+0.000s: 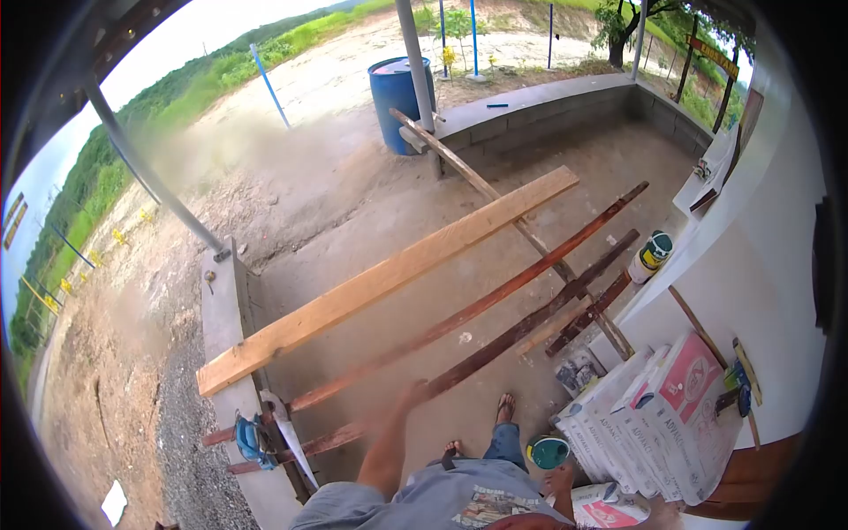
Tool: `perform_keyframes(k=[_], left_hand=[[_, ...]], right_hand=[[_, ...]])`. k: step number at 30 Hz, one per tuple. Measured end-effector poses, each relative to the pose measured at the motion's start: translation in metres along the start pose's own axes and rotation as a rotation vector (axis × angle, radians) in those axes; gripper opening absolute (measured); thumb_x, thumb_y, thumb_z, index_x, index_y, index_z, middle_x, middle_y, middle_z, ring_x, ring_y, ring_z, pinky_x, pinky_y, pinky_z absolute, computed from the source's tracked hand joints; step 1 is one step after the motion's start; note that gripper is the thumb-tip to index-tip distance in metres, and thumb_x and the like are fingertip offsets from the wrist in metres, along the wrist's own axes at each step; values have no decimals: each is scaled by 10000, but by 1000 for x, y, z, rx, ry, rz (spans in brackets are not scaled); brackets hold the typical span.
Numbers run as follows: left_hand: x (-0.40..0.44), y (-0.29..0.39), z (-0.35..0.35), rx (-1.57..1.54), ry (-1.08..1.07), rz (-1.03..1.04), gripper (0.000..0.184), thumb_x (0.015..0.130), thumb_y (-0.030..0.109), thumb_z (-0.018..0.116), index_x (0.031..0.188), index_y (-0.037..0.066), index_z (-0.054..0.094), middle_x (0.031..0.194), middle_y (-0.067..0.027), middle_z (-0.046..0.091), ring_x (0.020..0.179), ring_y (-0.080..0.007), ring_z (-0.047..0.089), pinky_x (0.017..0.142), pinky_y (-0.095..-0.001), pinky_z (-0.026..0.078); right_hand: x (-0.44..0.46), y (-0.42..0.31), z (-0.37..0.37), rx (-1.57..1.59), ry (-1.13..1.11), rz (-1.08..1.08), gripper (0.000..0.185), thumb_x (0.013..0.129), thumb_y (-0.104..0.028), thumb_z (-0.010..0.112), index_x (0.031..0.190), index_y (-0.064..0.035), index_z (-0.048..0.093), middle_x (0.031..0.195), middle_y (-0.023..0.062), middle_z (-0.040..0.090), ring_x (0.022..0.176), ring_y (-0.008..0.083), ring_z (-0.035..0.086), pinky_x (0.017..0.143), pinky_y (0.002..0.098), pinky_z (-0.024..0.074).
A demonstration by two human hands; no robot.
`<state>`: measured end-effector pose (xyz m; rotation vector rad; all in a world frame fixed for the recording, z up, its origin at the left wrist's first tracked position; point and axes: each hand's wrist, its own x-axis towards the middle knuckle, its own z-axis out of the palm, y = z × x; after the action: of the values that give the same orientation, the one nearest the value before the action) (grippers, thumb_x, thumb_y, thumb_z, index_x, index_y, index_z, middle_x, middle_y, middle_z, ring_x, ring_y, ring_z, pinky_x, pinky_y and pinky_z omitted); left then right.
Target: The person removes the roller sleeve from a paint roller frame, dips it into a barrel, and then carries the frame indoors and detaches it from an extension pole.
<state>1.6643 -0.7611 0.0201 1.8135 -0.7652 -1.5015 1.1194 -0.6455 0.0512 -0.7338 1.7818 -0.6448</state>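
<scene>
Your gray shirt (424,499) filled bottom centre as your left hand (412,394), its grip unclear, met the mid-frame dark-brown board (521,343), apparently raised off the floor (353,340) by low wall (224,309) and pole (464,170), your right hand (558,482) clasping the green can (548,453)

The poles (486,346) are dark red-brown, the pail (548,452) deep green, the plank (389,278) pale tan, the barrel (397,106) blue.
</scene>
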Motion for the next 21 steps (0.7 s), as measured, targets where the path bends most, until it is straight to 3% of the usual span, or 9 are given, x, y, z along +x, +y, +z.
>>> perform_keyframes(k=[1,5,8,12,13,15,17,19,21], left_hand=[[-1,26,0,-184,-30,-49,401,917,263,575,1285,108,539,1102,-68,640,896,-195,608,762,-371,509],[53,1,-5,270,87,146,394,949,276,534,1302,101,519,1144,-82,632,1006,-217,585,838,-405,490],[57,47,7,-170,191,-207,404,965,268,499,1331,96,482,1175,-99,617,1015,-255,592,823,-422,502],[59,44,30,-284,238,-434,405,977,288,465,1322,76,479,1143,-133,619,925,-245,644,758,-403,546],[64,40,30,-99,108,-360,408,976,289,466,1323,74,480,1127,-124,626,918,-243,650,769,-411,547],[68,60,39,-26,84,-407,415,973,291,470,1323,69,482,1106,-110,637,911,-239,654,786,-416,543],[67,112,67,-249,299,-637,421,968,292,478,1323,65,486,1096,-102,645,909,-235,652,798,-409,534],[81,128,75,-281,301,-577,387,940,288,508,1256,65,533,1069,-96,642,849,-232,638,748,-402,543],[98,143,75,-262,305,-527,375,921,285,525,1219,60,558,1058,-87,641,817,-227,630,728,-392,544]], right_hand=[[22,-24,6,15,-15,-64,119,840,-26,483,949,20,496,636,167,604,479,226,606,405,326,490],[125,-87,35,1,-16,-107,55,847,-47,514,872,0,528,592,146,592,442,228,585,364,341,465],[273,-24,55,-234,-34,-240,64,837,-47,523,836,13,545,600,145,607,451,231,599,378,357,477],[314,-157,66,-348,-104,-137,145,835,-57,504,741,30,574,612,161,636,486,233,634,416,378,496],[329,-187,69,-342,-117,-135,157,834,-58,500,730,31,577,612,163,640,490,232,638,421,377,496],[387,-208,78,-445,-138,-409,131,832,-54,486,771,21,575,625,153,637,499,226,634,436,365,497],[411,-243,77,-403,-175,-418,110,827,-45,472,811,10,566,642,142,633,509,219,628,450,354,498],[410,-335,85,-210,-223,-171,101,820,-31,458,850,-4,551,661,131,628,520,212,620,466,344,500],[427,-357,92,-150,-216,-157,102,817,-24,446,869,-15,533,675,124,620,530,207,613,481,338,508]])
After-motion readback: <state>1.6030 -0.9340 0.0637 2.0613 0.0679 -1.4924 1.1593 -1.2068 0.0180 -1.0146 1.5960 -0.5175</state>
